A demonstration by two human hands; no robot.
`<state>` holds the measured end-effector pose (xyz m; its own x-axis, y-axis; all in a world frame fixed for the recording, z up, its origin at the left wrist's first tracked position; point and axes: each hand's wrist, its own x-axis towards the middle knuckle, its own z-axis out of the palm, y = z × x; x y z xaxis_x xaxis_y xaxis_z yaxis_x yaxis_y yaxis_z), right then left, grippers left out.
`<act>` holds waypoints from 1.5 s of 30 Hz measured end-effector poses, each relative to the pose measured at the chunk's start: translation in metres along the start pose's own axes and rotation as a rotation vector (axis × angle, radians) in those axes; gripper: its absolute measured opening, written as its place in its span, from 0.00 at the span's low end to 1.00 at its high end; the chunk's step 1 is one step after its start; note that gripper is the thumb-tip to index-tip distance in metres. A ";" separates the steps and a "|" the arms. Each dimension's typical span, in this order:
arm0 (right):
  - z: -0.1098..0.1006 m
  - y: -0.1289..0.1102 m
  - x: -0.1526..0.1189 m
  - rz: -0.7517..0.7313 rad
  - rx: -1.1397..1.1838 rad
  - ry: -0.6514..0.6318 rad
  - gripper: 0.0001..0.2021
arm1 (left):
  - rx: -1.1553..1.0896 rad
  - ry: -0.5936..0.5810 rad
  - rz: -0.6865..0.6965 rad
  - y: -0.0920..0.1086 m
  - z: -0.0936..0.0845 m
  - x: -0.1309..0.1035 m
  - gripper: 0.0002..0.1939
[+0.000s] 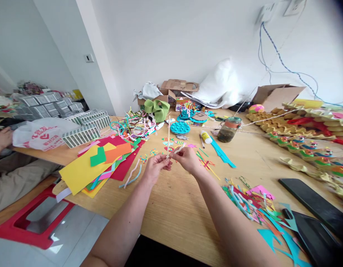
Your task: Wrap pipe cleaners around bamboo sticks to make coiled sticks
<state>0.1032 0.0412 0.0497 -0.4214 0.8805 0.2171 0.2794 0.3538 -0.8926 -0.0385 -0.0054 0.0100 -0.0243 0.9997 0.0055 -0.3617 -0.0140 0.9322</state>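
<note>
At the clock's centre are one upright white stick (169,129) and one white strip (179,149). Toward three o'clock, the tabletop (177,207) carries one yellow-labelled bottle (206,137), one pen (201,141) and one lidded jar (226,133). Four o'clock has two dark slabs (310,200) (the paper scraps (261,191) beside them overlap too much to count). One red stool (29,238) sits at eight, one light switch (88,58) at ten, two wall sockets (267,13) between one and two.
</note>
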 end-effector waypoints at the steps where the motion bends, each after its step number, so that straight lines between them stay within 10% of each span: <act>1: -0.002 0.000 0.000 -0.011 0.019 -0.014 0.12 | -0.038 -0.047 -0.026 0.002 -0.001 -0.001 0.12; 13: -0.012 -0.003 -0.004 -0.064 0.300 -0.218 0.14 | -0.122 -0.267 -0.149 0.011 -0.004 -0.007 0.12; 24: -0.001 0.000 0.000 -0.037 -0.072 -0.035 0.12 | 0.156 0.028 0.050 -0.001 0.007 -0.001 0.18; 40: -0.011 -0.010 -0.008 -0.025 0.558 -0.378 0.13 | -0.151 -0.390 -0.153 0.009 -0.005 -0.010 0.09; 45: -0.010 -0.006 -0.006 0.004 0.481 -0.237 0.12 | -0.153 -0.346 -0.176 0.009 -0.001 -0.010 0.11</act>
<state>0.1129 0.0369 0.0576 -0.6196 0.7667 0.1679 -0.1225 0.1168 -0.9856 -0.0429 -0.0152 0.0177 0.3554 0.9347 -0.0035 -0.4676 0.1810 0.8652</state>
